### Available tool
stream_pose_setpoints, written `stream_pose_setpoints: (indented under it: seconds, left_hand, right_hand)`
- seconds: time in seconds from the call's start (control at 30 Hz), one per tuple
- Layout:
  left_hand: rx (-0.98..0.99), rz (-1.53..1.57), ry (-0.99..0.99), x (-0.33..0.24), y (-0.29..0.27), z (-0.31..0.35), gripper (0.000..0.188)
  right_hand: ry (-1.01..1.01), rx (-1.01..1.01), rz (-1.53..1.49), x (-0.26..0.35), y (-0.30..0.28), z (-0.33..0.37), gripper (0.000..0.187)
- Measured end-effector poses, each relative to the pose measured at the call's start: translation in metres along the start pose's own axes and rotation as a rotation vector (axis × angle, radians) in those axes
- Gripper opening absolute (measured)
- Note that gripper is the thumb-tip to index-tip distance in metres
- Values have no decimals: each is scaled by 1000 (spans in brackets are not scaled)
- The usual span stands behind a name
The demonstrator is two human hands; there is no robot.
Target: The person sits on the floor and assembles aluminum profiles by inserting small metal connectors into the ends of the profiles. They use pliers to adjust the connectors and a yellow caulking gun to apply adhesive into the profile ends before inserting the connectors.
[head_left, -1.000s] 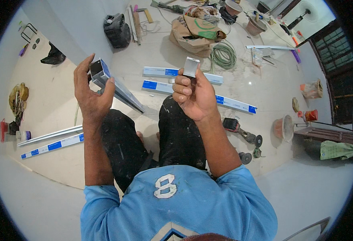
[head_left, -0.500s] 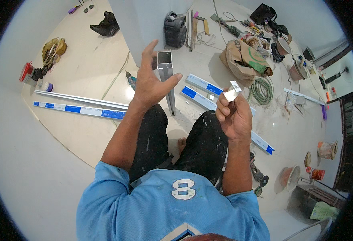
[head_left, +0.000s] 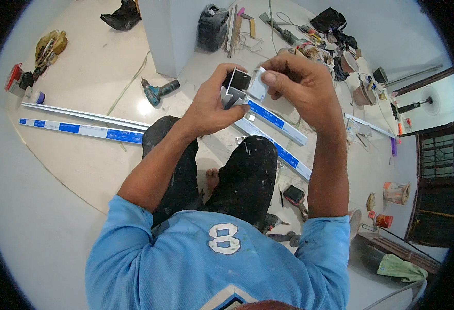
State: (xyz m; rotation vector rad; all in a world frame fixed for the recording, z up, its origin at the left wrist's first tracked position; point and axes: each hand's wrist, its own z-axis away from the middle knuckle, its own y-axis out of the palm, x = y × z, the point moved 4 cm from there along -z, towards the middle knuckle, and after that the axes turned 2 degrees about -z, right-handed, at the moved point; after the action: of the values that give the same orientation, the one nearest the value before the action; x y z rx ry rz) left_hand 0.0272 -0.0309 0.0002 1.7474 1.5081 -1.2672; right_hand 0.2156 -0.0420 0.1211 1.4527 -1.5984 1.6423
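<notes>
Between both knees, my left hand (head_left: 209, 106) is wrapped round the top of a silver aluminium profile (head_left: 235, 95), whose open rectangular end faces up. My right hand (head_left: 304, 85) pinches a small shiny metal bracket (head_left: 258, 87) between thumb and fingers. The bracket sits right beside the profile's open end; whether the two touch is hard to tell. Most of the profile's length is hidden behind my left hand and leg.
Two profiles with blue-and-white film, one of them (head_left: 85, 130), lie at left and another (head_left: 273, 121) beyond my right knee. A cordless drill (head_left: 157, 92) rests on the floor ahead. More power tools (head_left: 295, 196) lie by my right thigh. A black bag (head_left: 212, 28) stands against the wall.
My left hand, spread beside the profile before, has closed round it. My right hand has brought the bracket up and left to the profile's end. The profile's top has shifted right.
</notes>
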Motion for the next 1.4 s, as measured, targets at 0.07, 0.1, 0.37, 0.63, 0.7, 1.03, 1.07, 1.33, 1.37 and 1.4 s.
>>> stream_pose_setpoints:
  seconds: [0.07, 0.1, 0.37, 0.63, 0.7, 1.03, 1.07, 1.33, 1.37, 1.4]
  left_hand:
    - [13, 27, 22, -1, 4, 0, 68]
    - [17, 38, 19, -3, 5, -1, 68]
    - [79, 48, -14, 9, 10, -15, 74]
    - [91, 62, -3, 14, 21, -22, 74]
    - [84, 71, 5, 14, 21, -23, 74]
    - [86, 147, 11, 18, 22, -23, 73]
    - [90, 142, 13, 17, 22, -23, 72]
    - [172, 162, -104, 20, 22, -22, 79]
    - [174, 159, -85, 21, 21, -22, 79]
    - [183, 163, -63, 21, 22, -23, 79]
  right_hand:
    - [9, 18, 100, -5, 2, -8, 27]
    - [0, 42, 144, -6, 4, -12, 27]
    - [80, -47, 257, -15, 3, -20, 24]
    - [38, -87, 479, -27, -2, -22, 31]
    - [38, -78, 485, -25, -3, -24, 31]
    - [155, -62, 418, -38, -6, -28, 33]
    - [138, -41, 452, -37, -6, -28, 33]
    - [149, 146, 471, -31, -13, -33, 36]
    - [137, 206, 455, -34, -14, -36, 37]
    - [131, 259, 442, -36, -19, -39, 38]
